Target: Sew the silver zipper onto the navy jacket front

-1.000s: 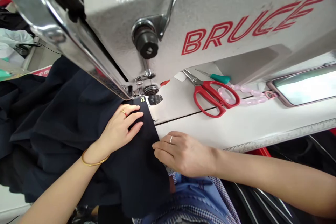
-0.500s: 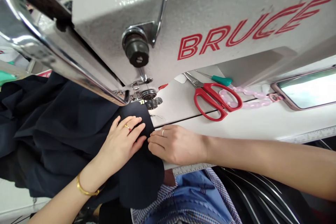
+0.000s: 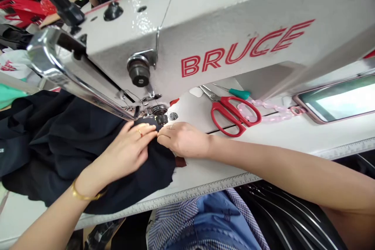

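Note:
Dark navy fabric (image 3: pixel 73 133) lies bunched on the left of the sewing machine (image 3: pixel 117 39), its edge running under the needle area beside the presser foot (image 3: pixel 161 119). My left hand (image 3: pixel 127 148) rests on top of the cloth with its fingers stretched out towards the foot. Just right of it, my right hand (image 3: pixel 187 139) is closed, fingertips together at the cloth's edge, close in front of the foot. The fingertips of the two hands nearly meet. What lies beneath my right fingers is mostly hidden.
Red-handled scissors (image 3: pixel 227 111), a teal-handled pointed tool (image 3: pixel 240 93) and a pink bead strap (image 3: pixel 277 118) joined to a phone (image 3: pixel 336 99) lie under the machine arm. A ruler strip (image 3: pixel 211 184) follows the table's front edge. A brown scrap (image 3: pixel 181 161) sits beside the cloth.
Both hands and the cloth's edge have shifted away from me, closer to the presser foot. The cloth has drawn back from the front edge, uncovering the ruler strip. The camera view has shifted.

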